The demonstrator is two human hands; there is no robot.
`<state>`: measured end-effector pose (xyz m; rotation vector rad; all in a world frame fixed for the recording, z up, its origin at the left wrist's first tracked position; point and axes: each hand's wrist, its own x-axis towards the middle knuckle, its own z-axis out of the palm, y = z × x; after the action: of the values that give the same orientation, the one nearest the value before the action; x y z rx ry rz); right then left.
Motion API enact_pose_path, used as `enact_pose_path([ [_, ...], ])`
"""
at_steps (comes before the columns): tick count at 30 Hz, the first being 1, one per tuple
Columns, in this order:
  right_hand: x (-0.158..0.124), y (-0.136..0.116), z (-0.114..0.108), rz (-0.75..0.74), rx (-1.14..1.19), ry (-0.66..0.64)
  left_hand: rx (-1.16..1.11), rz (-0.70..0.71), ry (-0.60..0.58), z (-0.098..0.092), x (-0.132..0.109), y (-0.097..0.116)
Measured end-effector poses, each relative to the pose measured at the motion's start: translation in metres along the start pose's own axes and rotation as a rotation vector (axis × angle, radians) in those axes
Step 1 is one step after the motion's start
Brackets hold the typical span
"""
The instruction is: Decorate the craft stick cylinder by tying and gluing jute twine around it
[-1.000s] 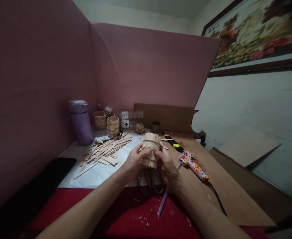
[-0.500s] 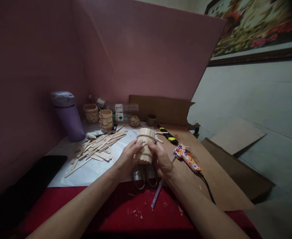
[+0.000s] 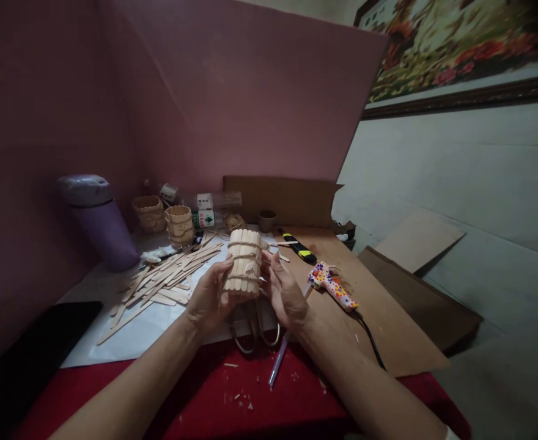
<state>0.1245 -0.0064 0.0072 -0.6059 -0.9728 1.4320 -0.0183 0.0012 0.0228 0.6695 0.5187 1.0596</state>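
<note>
A small cup made of upright craft sticks, with twine around its upper and lower parts, is held up above the table. My left hand is closed on its left side and underside. Close by its right side, my right hand has its fingers apart; the fingertips are at the cup's edge, and whether they touch is hard to tell. Beneath the cup lie scissors, their handles toward me and the blades hidden. Loose craft sticks are piled on white paper to the left.
A floral glue gun and a black-yellow utility knife lie on cardboard at right. A glue stick rests near the front. Behind are two stick cups, plastic bottles, a twine ball and a small pot. A purple tumbler stands left.
My right hand has loosened from the cup and its fingers have spread. The cup has turned and tilted in my left hand. The whole view has shifted slightly.
</note>
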Motion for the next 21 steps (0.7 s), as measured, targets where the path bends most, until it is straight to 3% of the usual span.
enact_pose_path([
  [5,-0.0005,-0.0006,0.0004,-0.002,0.012,0.035,-0.059,-0.024,-0.06,-0.0075,0.0008,0.0013],
  [14,0.0016,0.0035,-0.0025,-0.053,-0.031,0.041,-0.077,-0.029,-0.066,-0.0071,-0.0003,0.0024],
  [18,0.0002,0.0036,-0.007,-0.358,-0.302,0.251,-0.025,-0.033,-0.065,-0.0082,0.0007,0.0011],
  [21,-0.0051,-0.0011,-0.0083,-0.641,-0.578,0.252,0.0,-0.008,-0.051,-0.0072,0.0012,-0.0005],
])
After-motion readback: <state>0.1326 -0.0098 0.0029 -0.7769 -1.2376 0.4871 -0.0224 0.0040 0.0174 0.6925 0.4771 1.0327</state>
